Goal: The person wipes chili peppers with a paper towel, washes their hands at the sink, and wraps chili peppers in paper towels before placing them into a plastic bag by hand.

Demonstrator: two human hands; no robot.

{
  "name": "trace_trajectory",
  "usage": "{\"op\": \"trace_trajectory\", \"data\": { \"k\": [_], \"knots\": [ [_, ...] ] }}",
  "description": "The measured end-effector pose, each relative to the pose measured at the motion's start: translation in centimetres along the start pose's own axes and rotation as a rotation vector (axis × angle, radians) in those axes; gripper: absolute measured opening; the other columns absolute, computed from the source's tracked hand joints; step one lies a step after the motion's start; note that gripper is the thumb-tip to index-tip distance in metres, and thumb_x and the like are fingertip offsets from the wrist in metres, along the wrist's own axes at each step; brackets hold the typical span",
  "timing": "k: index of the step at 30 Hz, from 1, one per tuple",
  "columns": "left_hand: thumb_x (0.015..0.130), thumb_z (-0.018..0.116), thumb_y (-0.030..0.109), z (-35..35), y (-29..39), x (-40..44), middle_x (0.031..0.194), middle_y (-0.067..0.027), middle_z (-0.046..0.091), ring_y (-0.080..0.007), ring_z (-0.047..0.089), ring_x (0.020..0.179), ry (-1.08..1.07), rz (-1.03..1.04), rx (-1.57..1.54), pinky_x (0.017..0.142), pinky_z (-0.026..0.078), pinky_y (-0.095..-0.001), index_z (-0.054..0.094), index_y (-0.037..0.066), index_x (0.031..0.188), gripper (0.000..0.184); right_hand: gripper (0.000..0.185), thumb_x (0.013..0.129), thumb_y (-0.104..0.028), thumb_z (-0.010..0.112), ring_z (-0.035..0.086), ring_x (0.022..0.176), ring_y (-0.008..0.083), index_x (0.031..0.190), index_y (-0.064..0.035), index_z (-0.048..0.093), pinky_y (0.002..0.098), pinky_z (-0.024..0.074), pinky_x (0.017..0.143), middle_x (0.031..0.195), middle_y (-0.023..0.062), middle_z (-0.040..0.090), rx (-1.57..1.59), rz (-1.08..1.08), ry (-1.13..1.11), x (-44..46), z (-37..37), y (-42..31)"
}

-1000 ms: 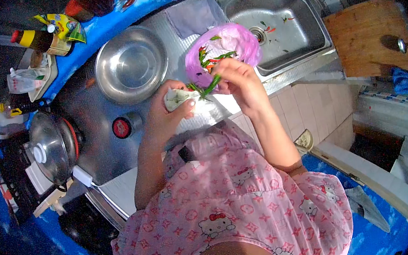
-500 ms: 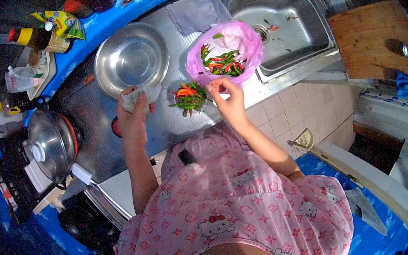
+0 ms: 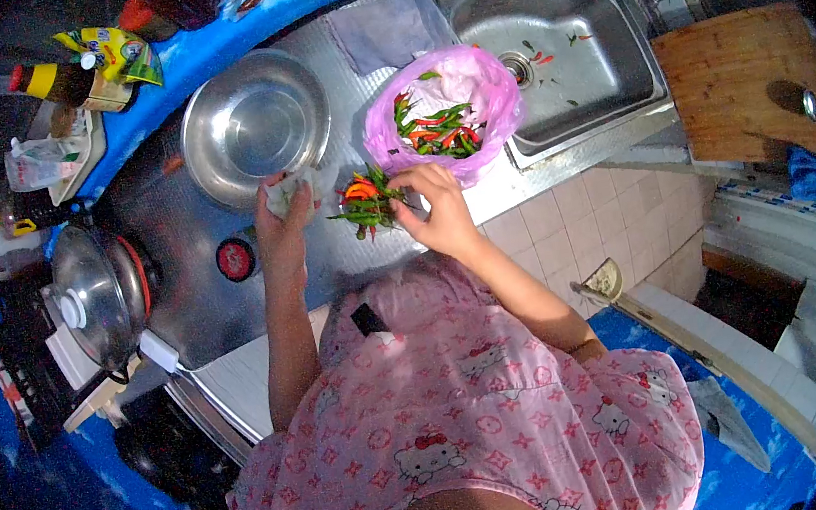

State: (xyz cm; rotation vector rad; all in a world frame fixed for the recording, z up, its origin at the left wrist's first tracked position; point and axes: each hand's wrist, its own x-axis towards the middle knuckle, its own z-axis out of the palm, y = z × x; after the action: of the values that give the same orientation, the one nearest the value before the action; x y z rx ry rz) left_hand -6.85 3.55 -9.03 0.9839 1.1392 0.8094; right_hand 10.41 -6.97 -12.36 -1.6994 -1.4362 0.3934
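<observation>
My left hand [image 3: 285, 231] is closed around a crumpled whitish cloth or paper [image 3: 292, 190], just below the steel basin. The fingers of my right hand [image 3: 442, 213] curl in at the right edge of a heap of red and green chili peppers [image 3: 362, 200], with thumb and fingertips on the peppers there. What holds the heap up underneath is hidden. Behind my right hand an opened pink plastic bag [image 3: 511, 114] contains more red and green chilies.
A wide steel basin [image 3: 197, 143] stands on the metal counter. A sink [image 3: 604, 117] with bits of chili is at right, beside a wooden board [image 3: 746, 85]. A grey cloth [image 3: 393, 30] lies behind the bag. A red-lidded jar [image 3: 235, 260] and a lidded pan [image 3: 95, 291] are at left.
My right hand has moved left and down from the bag's edge to the chili heap. My left hand has turned, still holding the cloth or paper. More of the red-lidded jar shows.
</observation>
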Motion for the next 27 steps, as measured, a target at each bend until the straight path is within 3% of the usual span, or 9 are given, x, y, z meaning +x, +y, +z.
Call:
{"op": "trace_trajectory", "data": {
  "k": [7,10,13,15,18,22,27],
  "knots": [
    [0.084,0.056,0.010,0.2,0.3,0.2,0.103,-0.0075,0.053,-0.0144,0.054,0.091,-0.007,-0.001,-0.001,0.076,0.047,-0.0288,0.044,0.004,0.109,0.029,0.017,0.069,-0.014,0.062,0.053,0.085,0.0287,0.082,-0.0037,0.059,0.0369,0.0411,0.077,0.085,0.0113,0.058,0.120,0.036,-0.066,1.0,0.0,0.6],
    [0.084,0.055,0.010,0.3,0.7,-0.2,0.104,-0.0070,0.054,-0.0144,0.054,0.089,0.003,0.003,-0.011,0.073,0.047,-0.0289,0.043,0.003,0.111,0.030,0.014,0.072,-0.013,0.061,0.054,0.085,0.0288,0.082,-0.0032,0.060,0.0359,0.0418,0.076,0.085,0.0118,0.058,0.147,0.137,0.037,1.6,-0.2,1.5],
    [0.085,0.053,0.011,-0.2,0.3,-0.3,0.106,-0.0073,0.054,-0.0146,0.056,0.086,0.015,-0.016,0.008,0.068,0.047,-0.0285,0.043,0.004,0.113,0.031,0.016,0.075,-0.009,0.058,0.054,0.085,0.0295,0.089,-0.0031,0.060,0.0355,0.0424,0.075,0.087,0.0137,0.058,0.244,0.388,0.155,3.0,-0.1,7.3],
    [0.086,0.051,0.012,-0.1,0.5,-0.3,0.106,-0.0079,0.054,-0.0147,0.056,0.084,-0.005,-0.002,0.013,0.063,0.046,-0.0273,0.041,0.005,0.115,0.032,0.022,0.072,-0.003,0.056,0.053,0.086,0.0300,0.093,-0.0036,0.060,0.0381,0.0422,0.074,0.087,0.0138,0.057,-0.064,0.363,0.233,4.9,0.3,11.5],
    [0.087,0.049,0.014,-0.5,0.1,0.0,0.106,-0.0088,0.054,-0.0150,0.057,0.082,-0.045,-0.074,-0.077,0.059,0.043,-0.0257,0.039,0.007,0.117,0.032,0.026,0.067,-0.002,0.055,0.051,0.086,0.0296,0.092,-0.0048,0.061,0.0399,0.0417,0.074,0.087,0.0130,0.056,-0.425,0.161,0.194,7.6,0.2,15.0],
    [0.089,0.046,0.016,-0.1,0.4,-0.3,0.108,-0.0087,0.054,-0.0158,0.057,0.084,-0.061,-0.103,-0.212,0.062,0.043,-0.0272,0.038,0.008,0.119,0.032,0.020,0.065,-0.014,0.058,0.051,0.087,0.0283,0.083,-0.0066,0.062,0.0392,0.0415,0.073,0.087,0.0117,0.056,-0.686,0.148,0.099,11.0,0.8,18.1],
    [0.090,0.044,0.017,1.0,1.0,-1.1,0.112,-0.0080,0.051,-0.0168,0.055,0.090,-0.032,-0.124,-0.307,0.071,0.042,-0.0297,0.037,0.009,0.121,0.032,0.016,0.068,-0.014,0.058,0.053,0.080,0.0299,0.082,-0.0063,0.062,0.0401,0.0421,0.071,0.080,0.0122,0.058,-0.679,0.130,-0.022,11.0,0.3,18.7]
  ]
}}
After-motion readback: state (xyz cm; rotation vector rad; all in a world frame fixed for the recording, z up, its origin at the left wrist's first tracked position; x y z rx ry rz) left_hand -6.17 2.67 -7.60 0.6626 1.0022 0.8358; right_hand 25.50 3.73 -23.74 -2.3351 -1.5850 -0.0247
